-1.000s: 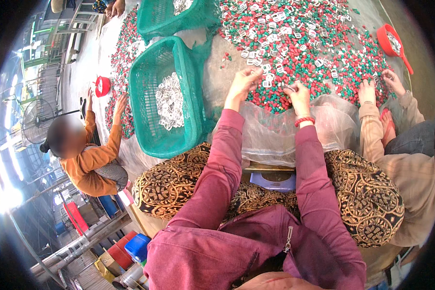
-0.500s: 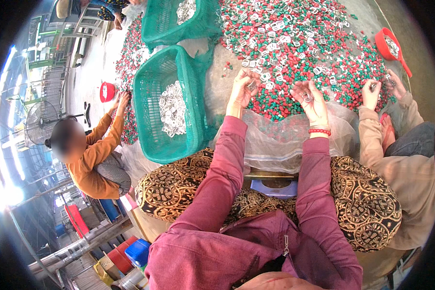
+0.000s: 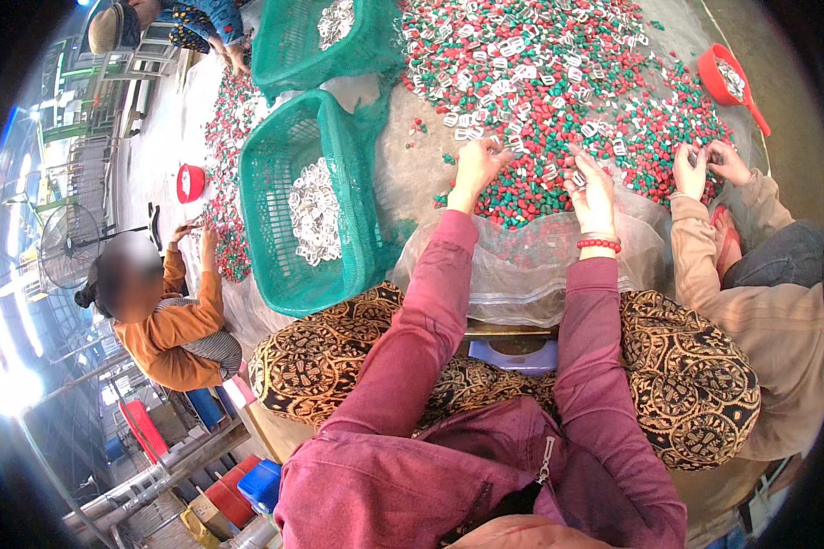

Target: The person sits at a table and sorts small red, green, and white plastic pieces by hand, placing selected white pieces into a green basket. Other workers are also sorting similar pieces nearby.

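My left hand (image 3: 479, 170) is over the near edge of a heap of small red and green pieces (image 3: 522, 199), its back up and its fingers loosely bent with the tips apart. Close by its fingertips lies a pale metal buckle (image 3: 515, 144). To the right, my right hand (image 3: 594, 194) is turned palm up, wearing a red bead bracelet. Its curled fingers and thumb keep a small metal buckle (image 3: 579, 179) in place. Many more silvery buckles are scattered over the heap.
A green netted basket (image 3: 362, 220) holding buckles stands at my left, another green basket (image 3: 270, 55) beyond it. A red scoop (image 3: 738, 87) with buckles lies far right. Co-workers sit at the left and right, their hands at the pieces; another bends at the far left.
My left hand has turned from an upright pinch toward the heap, its fingers now pointing right. My right hand stays nearly in place with its buckle. The left co-worker's hands have drawn back.
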`<state>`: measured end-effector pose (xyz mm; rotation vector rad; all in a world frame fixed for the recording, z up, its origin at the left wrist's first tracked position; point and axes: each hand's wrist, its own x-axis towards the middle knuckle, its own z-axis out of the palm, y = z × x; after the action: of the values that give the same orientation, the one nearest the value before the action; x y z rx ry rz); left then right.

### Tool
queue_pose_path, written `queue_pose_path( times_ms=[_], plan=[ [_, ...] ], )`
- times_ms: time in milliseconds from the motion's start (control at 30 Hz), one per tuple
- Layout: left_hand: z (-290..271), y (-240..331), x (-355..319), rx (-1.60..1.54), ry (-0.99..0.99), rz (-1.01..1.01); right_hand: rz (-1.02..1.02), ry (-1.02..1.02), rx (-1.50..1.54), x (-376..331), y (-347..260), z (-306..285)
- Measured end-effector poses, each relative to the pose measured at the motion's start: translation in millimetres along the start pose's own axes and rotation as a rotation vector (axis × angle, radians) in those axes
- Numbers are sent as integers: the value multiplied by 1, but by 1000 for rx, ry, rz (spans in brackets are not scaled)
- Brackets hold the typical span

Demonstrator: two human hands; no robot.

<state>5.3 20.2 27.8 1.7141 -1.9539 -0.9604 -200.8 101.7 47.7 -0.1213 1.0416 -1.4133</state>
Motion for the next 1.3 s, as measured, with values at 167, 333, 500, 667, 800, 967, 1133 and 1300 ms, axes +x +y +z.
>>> queue_pose_path(
  times_ms=[167, 333, 500, 667, 800, 967, 1133, 1300],
  plan=[
    [-63, 72, -23, -489, -431, -53, 143, -110, 52, -18, -2, 44],
    [-80, 89, -39, -270, -316, 95, 149, -275, 62, -31, 2, 60],
    [-82, 80, -44, -230, -205, 98, 105, -294, 20, -44, -3, 69],
    [-97, 98, -58, -527, -398, 39, 127, -345, 78, -40, -2, 60],
    [-96, 102, -58, -435, -208, 149, 138, -423, 187, -29, 9, 54],
    [-89, 100, -53, 14, 172, 251, 99, -292, 180, -49, 7, 83],
    [-83, 101, -52, 85, 240, 258, -13, -394, 170, -46, 9, 87],
    [-97, 124, -64, 55, 276, 336, -2, -317, 77, -55, -4, 98]
  ],
)
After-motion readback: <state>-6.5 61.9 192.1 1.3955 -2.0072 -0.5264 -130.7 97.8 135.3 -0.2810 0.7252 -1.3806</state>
